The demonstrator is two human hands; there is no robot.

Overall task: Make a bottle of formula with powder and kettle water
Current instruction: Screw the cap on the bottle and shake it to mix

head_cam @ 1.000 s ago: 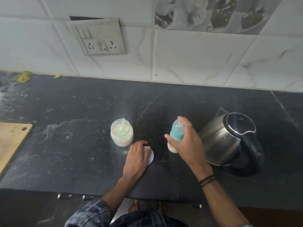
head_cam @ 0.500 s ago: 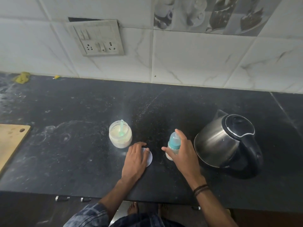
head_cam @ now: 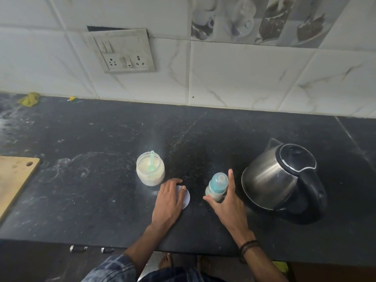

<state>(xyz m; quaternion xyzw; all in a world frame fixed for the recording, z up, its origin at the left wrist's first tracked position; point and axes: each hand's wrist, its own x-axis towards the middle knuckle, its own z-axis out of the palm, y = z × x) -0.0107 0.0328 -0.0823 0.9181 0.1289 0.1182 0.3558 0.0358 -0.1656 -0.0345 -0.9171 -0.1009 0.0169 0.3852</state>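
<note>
Moving room: black counter (head_cam: 91, 200) has a wide stretch btw the cutting board (head_cam: 14, 180) at its left edge and the powder jar (head_cam: 150, 174), plus more from the stuff back to the tiled wall (head_cam: 244, 78). Both forearms cross the front edge.
Bottle: 1 bottle (head_cam: 216, 187), upright, teal collar, teat on. It's near the front edge, about mid-counter, btw the lid (head_cam: 186, 197) and the kettle (head_cam: 272, 180).
R hand: R hand (head_cam: 227, 206) has fingers spread wide round the bottle's lower half. Index is straight up along its kettle side, thumb out on the lid side. Can't tell if they actually touch it.
L hand: L hand (head_cam: 168, 202) is flat w/ fingers straight, resting on the white lid, which lies just in front of the jar.
Counts: 1 jar, open, w/ 1 green scoop (head_cam: 151, 162) standing in the powder; 1 lid; 1 steel kettle, spout toward the wall; 1 board; 2 hands.
In the way: kettle sits just right of the R hand, tight gap. Jar is just beyond the L fingertips.
Around: socket panel (head_cam: 122, 51) on the wall, yellow rag (head_cam: 30, 99) at the back-left corner, pale smears on the left half.
</note>
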